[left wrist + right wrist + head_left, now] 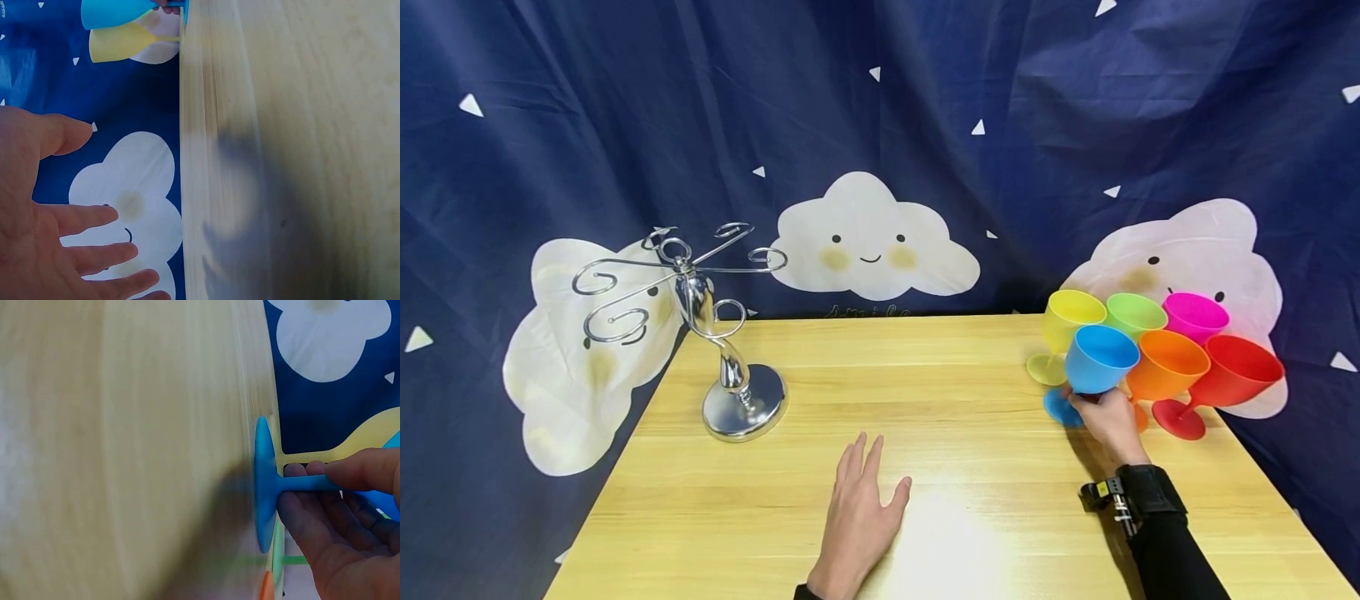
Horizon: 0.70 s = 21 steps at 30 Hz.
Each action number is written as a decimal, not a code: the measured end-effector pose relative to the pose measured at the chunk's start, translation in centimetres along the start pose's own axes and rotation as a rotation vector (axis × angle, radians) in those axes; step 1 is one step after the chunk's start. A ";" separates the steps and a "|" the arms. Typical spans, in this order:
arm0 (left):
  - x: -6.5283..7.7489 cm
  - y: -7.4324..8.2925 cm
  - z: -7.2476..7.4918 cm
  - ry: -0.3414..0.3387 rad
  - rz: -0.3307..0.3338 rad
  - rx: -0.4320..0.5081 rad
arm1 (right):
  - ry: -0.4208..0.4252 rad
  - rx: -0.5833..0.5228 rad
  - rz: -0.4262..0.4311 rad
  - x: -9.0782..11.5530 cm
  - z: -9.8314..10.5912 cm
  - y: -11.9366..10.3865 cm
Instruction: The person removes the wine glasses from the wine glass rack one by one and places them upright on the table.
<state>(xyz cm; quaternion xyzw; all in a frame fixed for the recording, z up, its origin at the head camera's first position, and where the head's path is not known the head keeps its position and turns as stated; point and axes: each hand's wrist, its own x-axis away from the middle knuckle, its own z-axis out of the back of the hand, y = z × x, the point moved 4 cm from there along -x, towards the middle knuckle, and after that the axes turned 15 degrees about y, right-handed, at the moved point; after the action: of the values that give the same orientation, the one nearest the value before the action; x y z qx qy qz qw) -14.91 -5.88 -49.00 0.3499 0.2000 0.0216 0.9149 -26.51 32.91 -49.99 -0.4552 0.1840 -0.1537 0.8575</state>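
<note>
My right hand (1108,421) pinches the stem of a blue plastic goblet (1101,358) between thumb and fingers, just above its round foot (264,484). Whether that foot touches the table or is slightly raised, I cannot tell. Around it stand a yellow goblet (1073,317), a green goblet (1135,315), a magenta goblet (1197,315), an orange goblet (1171,367) and a red goblet (1236,371). My left hand (861,521) is held over the front middle of the table with fingers spread; nothing is in it, as the left wrist view also shows.
A shiny metal stand (730,358) with several curled wire arms rises from a round base at the table's left. The pale wooden table (910,375) ends at a dark blue curtain (925,50) printed with white clouds (872,242).
</note>
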 end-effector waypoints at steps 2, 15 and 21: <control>0.0 0.0 0.0 -0.002 0.006 0.005 | -0.001 -0.009 -0.006 0.0 0.0 0.0; 0.0 0.0 0.0 -0.012 0.011 0.009 | 0.018 0.038 0.025 0.2 0.3 0.5; -0.6 -0.3 0.6 0.019 0.006 -0.024 | 0.009 0.044 0.045 1.7 1.1 -0.3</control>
<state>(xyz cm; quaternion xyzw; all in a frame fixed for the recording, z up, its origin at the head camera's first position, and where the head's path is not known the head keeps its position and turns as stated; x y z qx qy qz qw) -15.25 -6.60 -48.58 0.3393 0.2075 0.0302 0.9170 -24.58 32.80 -49.47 -0.4311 0.1948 -0.1406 0.8697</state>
